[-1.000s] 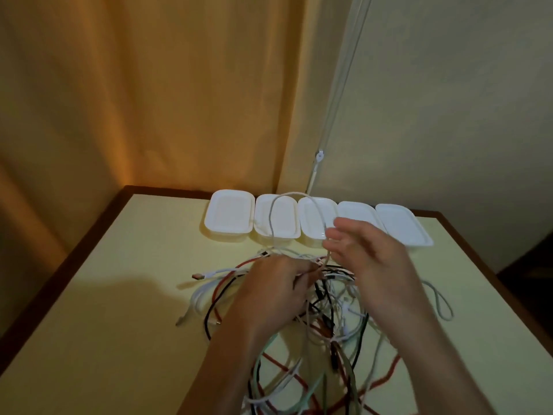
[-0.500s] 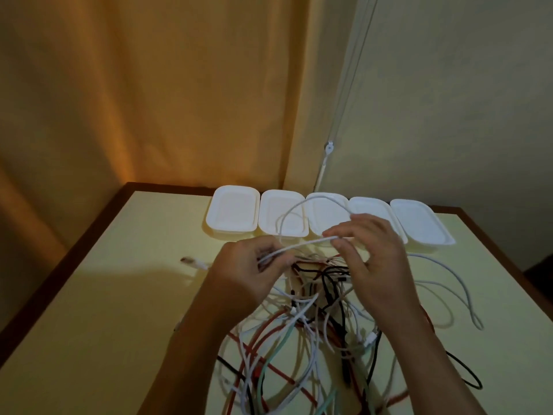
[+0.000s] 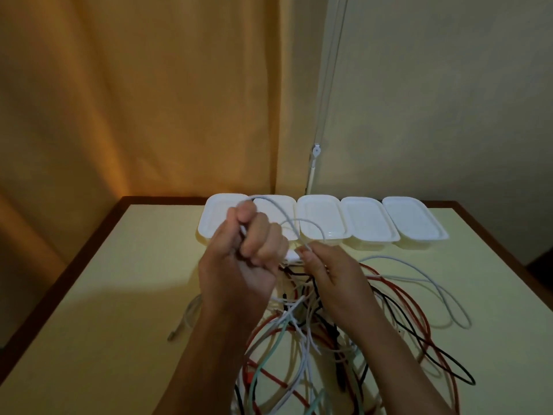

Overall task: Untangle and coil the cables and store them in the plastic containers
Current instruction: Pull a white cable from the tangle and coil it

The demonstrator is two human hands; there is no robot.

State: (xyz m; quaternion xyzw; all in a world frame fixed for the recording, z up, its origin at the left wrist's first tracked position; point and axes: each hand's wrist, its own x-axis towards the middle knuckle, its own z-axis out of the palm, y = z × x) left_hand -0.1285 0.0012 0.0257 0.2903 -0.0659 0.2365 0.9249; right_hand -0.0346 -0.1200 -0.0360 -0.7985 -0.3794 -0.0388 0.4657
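A tangle of red, white, black and teal cables (image 3: pixel 323 333) lies on the pale yellow table (image 3: pixel 113 310) under both my forearms. My left hand (image 3: pixel 245 256) is raised in a fist and grips a white cable (image 3: pixel 287 218) that arcs out of it in loops. My right hand (image 3: pixel 329 274) pinches that same white cable at its fingertips, just right of the left fist. Several white plastic containers with lids on (image 3: pixel 371 220) stand in a row along the table's far edge, behind both hands.
An orange curtain (image 3: pixel 134 94) hangs behind the table at the left, a pale wall (image 3: pixel 449 100) at the right. A thin white cord (image 3: pixel 315 151) hangs down the wall corner. A grey cable end (image 3: pixel 185 322) lies left of my left forearm. The table has a dark brown rim (image 3: pixel 89 250).
My left hand has risen and closed into a fist around the white cable. My right hand has dropped lower and now pinches the cable close to the left fist. The loops are smaller.
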